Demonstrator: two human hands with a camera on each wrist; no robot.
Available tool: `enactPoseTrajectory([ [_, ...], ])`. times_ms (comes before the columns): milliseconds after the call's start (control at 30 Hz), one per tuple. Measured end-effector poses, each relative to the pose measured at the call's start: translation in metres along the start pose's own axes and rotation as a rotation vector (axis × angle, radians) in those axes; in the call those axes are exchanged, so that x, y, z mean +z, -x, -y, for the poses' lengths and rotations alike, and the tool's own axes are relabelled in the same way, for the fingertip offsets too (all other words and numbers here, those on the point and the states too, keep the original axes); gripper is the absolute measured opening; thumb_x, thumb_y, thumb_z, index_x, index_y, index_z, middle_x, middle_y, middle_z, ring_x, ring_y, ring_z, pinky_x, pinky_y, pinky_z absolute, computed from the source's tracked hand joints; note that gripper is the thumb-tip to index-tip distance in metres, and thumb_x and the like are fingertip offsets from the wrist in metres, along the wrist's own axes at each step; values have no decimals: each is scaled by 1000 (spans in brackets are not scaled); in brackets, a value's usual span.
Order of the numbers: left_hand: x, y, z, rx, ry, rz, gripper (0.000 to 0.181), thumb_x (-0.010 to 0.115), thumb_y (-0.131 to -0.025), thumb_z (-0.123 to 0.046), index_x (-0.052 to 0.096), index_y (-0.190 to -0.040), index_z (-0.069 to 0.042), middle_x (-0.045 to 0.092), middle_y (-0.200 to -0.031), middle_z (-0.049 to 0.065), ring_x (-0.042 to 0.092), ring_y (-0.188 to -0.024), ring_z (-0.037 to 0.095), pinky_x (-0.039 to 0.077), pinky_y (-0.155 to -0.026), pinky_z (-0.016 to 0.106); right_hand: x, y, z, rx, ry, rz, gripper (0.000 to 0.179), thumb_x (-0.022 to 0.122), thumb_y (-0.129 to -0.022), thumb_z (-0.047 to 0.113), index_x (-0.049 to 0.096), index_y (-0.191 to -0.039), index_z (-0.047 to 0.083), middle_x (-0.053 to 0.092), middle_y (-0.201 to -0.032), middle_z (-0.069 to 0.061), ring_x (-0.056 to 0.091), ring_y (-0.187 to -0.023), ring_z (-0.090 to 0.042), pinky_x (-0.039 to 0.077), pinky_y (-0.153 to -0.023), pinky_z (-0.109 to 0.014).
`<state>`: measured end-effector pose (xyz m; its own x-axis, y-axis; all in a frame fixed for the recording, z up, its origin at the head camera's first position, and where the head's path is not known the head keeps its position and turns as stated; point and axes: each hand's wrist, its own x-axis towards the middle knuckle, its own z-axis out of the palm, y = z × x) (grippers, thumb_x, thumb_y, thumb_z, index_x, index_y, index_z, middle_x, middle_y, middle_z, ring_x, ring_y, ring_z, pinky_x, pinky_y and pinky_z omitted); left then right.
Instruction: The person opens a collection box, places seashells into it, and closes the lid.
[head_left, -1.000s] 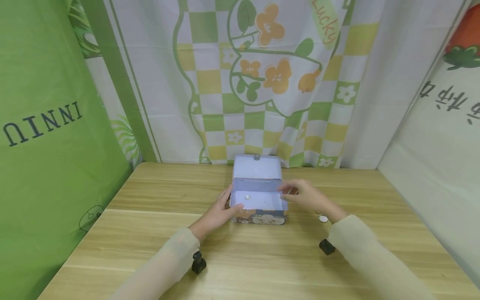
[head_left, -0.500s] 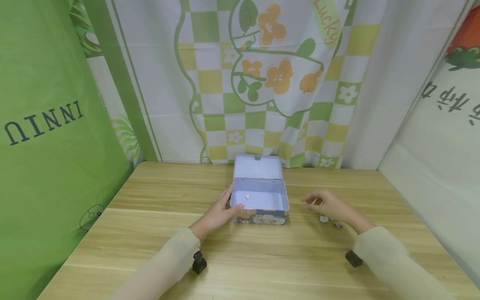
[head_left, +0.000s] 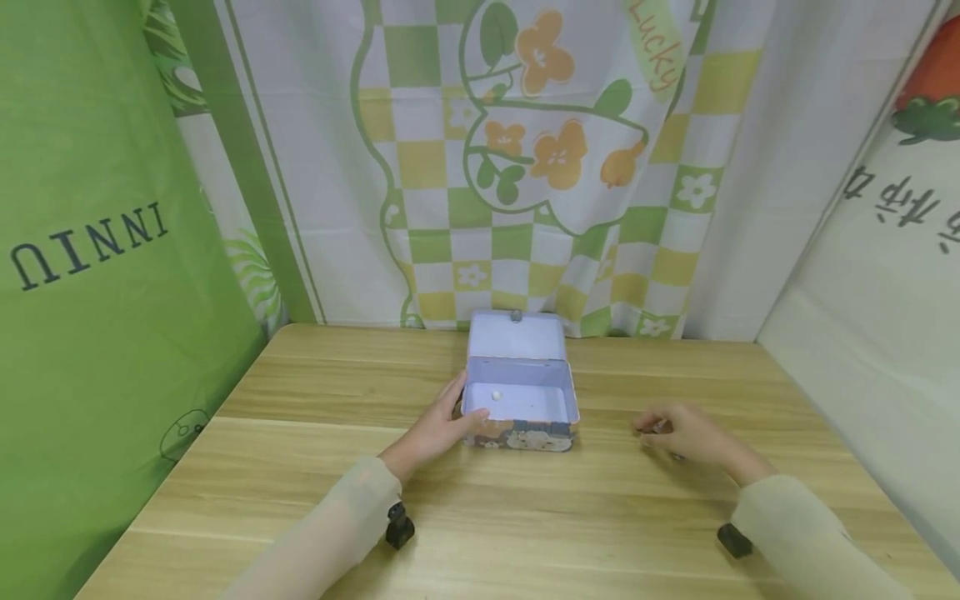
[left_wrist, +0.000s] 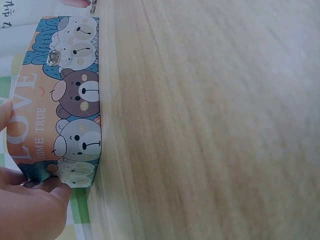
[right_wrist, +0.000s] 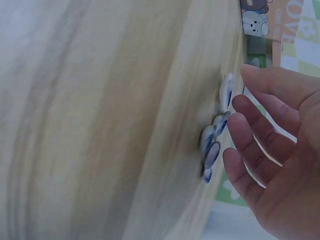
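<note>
Right hand [head_left: 693, 435] loosely curved, fingertips apart, nothing seen pinched; just beside small pieces [right_wrist: 207, 137] lying on table [head_left: 525, 533] between box [head_left: 540, 437] and right edge; contact cannot be told. Step in hand seems reaching for one piece; next move calls for thumb-and-finger pinch. Left hand [head_left: 438, 425] grips box's left side, thumb over front rim. Box open near middle of far edge, lid [head_left: 517, 337] tipped back; inside, one small pale round piece [head_left: 497, 396] on floor, toward left.

I've got a free lane of bare surface [head_left: 540, 525] between the box [head_left: 532, 437] and my right hand [head_left: 693, 435], running toward the near edge; toward the far edge, the raised lid [head_left: 517, 337] blocks; left, my left hand [head_left: 435, 429].
</note>
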<state>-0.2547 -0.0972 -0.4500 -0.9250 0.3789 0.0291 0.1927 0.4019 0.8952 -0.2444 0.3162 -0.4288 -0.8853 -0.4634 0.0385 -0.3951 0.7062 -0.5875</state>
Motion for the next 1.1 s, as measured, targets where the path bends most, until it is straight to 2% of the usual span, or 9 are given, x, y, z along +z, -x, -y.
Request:
enactPoseTrajectory([
  [167,0,0,0,-5,-2,2,95,60,-96,-55,4,-162,-17,1,-167,11,16,-150,33,21,-119,52,2,5,-6,20,7,4,21,78,-87,12,75,-107,5,67,-120,-23,63,-94,-26,55,-77,-40],
  [400,1,-1,0,1,-6,0,95,60,-97,-54,3,-162,-15,1,-167,13,16,-150,33,20,-119,51,2,8,-6,39,35,21,25,79,-86,12,75,-110,7,68,-116,-17,58,-86,-18,51,-67,-28],
  [533,1,0,-1,-4,0,0,95,61,-97,-54,3,-162,-14,0,-167,13,16,-150,34,20,-119,51,2,8,-5,49,39,19,26,79,-86,13,75,-111,7,68,-112,-13,57,-86,-17,50,-66,-27],
  [667,1,0,-1,-7,5,2,96,61,-97,-54,3,-162,-14,0,-167,13,16,-150,34,20,-119,51,2,7,-5,52,17,3,26,79,-86,12,75,-110,5,69,-112,-14,57,-83,-17,50,-64,-27],
  [767,1,-1,-1,-4,17,5,96,61,-97,-54,3,-162,-14,1,-167,13,16,-150,34,20,-119,51,0,6,-4,60,-36,8,27,78,-87,11,73,-112,2,69,-112,-16,58,-76,-16,52,-58,-27],
  [900,1,-1,0,-7,28,0,96,62,-97,-53,4,-162,-15,1,-167,13,16,-150,34,20,-119,51,-3,4,-1,81,-100,38,30,74,-91,10,69,-117,-3,67,-97,-12,57,-63,-16,52,-49,-28],
  [1000,1,0,0,-15,26,-4,95,62,-96,-53,4,-162,-17,1,-167,12,16,-150,33,21,-119,51,-7,1,4,82,-108,49,32,71,-93,10,66,-121,-5,64,-88,-9,55,-56,-14,50,-45,-27],
  [1100,2,1,-1,-19,22,-3,95,61,-96,-54,4,-162,-18,1,-167,11,15,-150,33,21,-119,51,-10,-2,10,66,-83,44,32,70,-94,10,65,-122,-5,64,-90,-9,52,-51,-11,48,-43,-25],
])
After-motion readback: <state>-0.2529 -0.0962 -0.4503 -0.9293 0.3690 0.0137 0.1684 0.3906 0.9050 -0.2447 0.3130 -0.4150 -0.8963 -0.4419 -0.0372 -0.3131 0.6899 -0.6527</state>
